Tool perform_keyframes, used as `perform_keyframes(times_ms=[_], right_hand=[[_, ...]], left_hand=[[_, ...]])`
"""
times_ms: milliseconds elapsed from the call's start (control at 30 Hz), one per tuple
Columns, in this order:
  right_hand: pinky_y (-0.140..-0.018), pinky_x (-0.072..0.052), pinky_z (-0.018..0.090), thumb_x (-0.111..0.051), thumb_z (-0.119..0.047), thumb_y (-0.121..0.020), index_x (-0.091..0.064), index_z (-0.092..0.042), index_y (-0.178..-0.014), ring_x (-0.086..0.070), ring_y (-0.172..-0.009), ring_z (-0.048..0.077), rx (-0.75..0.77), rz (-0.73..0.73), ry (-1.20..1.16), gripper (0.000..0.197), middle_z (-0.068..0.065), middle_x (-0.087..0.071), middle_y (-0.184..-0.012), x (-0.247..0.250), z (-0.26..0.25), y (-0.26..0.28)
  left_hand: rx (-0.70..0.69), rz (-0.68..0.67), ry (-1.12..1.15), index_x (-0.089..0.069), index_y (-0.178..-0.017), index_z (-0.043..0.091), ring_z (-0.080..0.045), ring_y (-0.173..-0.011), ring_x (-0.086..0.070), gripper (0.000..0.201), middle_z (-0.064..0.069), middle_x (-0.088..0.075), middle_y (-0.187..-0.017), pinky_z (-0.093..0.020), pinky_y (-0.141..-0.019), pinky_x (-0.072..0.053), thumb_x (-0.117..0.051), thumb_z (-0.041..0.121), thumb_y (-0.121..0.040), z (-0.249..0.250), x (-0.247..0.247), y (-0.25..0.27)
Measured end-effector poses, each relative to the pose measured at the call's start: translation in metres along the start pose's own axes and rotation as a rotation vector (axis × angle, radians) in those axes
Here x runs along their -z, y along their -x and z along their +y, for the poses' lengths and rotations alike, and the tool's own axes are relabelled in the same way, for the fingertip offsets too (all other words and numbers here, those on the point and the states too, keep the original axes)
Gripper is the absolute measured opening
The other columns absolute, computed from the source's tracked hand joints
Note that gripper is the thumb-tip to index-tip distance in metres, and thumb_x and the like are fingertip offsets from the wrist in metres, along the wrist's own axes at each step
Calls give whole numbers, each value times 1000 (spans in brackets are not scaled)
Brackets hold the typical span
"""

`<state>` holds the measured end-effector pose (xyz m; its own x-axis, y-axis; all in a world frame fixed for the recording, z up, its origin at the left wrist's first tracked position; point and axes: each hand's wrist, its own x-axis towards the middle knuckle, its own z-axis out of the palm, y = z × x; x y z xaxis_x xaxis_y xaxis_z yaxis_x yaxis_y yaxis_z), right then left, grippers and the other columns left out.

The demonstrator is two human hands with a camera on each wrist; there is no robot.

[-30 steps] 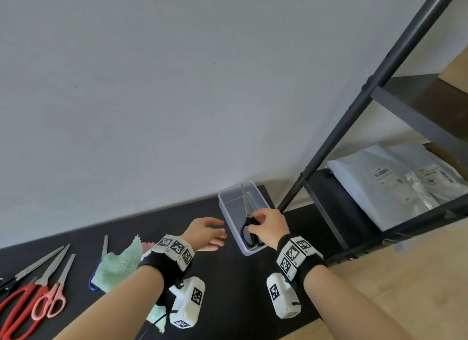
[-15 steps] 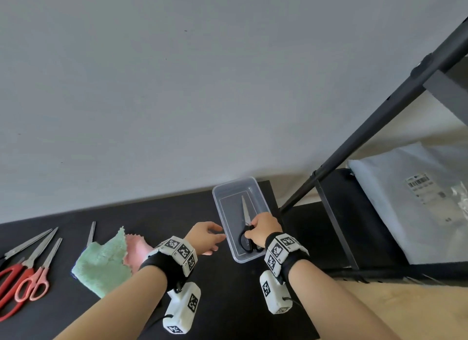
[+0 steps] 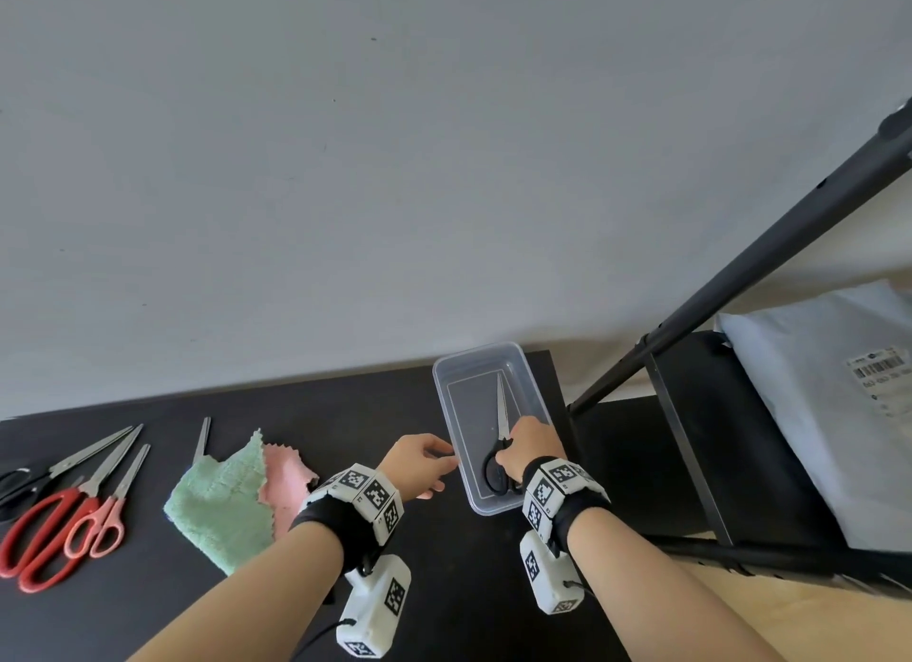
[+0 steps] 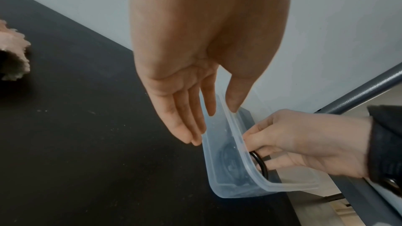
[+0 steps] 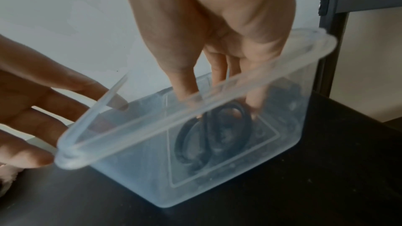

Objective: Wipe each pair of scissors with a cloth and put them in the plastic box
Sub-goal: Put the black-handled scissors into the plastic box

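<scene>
A clear plastic box (image 3: 527,385) stands on the black table by its right end. Black-handled scissors (image 3: 502,412) lie inside it, blades pointing toward the wall. My right hand (image 3: 530,447) reaches into the box, its fingers curled on the black handle rings (image 5: 189,137), which show through the box wall (image 5: 217,174). My left hand (image 3: 419,464) is at the box's left side. Its straight fingers (image 4: 187,126) lie against the outside of the wall and the thumb rests on the rim (image 4: 234,121).
At the left of the table lie a green cloth (image 3: 222,508) and a pink cloth (image 3: 286,474), scissor blades (image 3: 201,437) sticking out behind them, plus red scissors (image 3: 34,538), pink scissors (image 3: 106,513) and another pair (image 3: 74,459). A dark metal rack (image 3: 740,286) with grey parcels (image 3: 814,414) stands right.
My right hand has lowered the black scissors from tilted over the rim to flat on the box's floor. My left hand has come up against the box's left wall.
</scene>
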<state>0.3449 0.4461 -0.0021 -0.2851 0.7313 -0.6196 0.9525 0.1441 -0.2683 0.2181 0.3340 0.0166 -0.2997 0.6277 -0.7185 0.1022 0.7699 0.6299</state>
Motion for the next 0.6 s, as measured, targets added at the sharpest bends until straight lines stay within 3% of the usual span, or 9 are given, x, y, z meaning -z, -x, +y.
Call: perform_keyframes(times_ms=[133,267,333,400,600], right_hand=[[-68,-50,30,-62,-19,-88,-62,-7,-92,-65,-87,25,17,-14,10,13,7,-62,-87,10,-3,7],[-71,-51,32,-60,-19,-87,-52,-12,-75,-65,-87,28,67,26,-3,15,7,-58,-81,22,-11,20],[-76,-49,30,-58,-18,-88,-61,-9,-87,-63,-94,28,98,63,-30,9,8,-62,-92,28,-18,30],[-83,-48,30,-57,-19,-90,-64,-8,-104,-62,-101,26,151,113,-61,20,7,-66,-106,31,-30,40],[-87,-48,30,-57,-24,-91,-64,-15,-108,-62,-102,22,265,99,-100,21,3,-66,-109,15,-79,71]], left_hand=[[-17,19,1,-60,-113,12,-12,-71,-63,22,-3,-63,-91,-24,-68,-54,-57,19,-92,-1,7,5],[-54,53,14,-60,-111,11,-13,-70,-62,20,-4,-62,-90,-22,-64,-52,-57,17,-92,-3,23,17],[-65,67,29,-60,-110,11,-13,-69,-61,19,-4,-62,-88,-21,-63,-51,-57,15,-92,-6,34,24],[-73,88,39,-61,-109,11,-14,-69,-59,18,-3,-61,-85,-21,-62,-50,-56,14,-91,-11,47,33],[-74,158,20,-62,-108,9,-13,-65,-58,19,-4,-62,-85,-17,-55,-48,-56,13,-91,-45,88,58]])
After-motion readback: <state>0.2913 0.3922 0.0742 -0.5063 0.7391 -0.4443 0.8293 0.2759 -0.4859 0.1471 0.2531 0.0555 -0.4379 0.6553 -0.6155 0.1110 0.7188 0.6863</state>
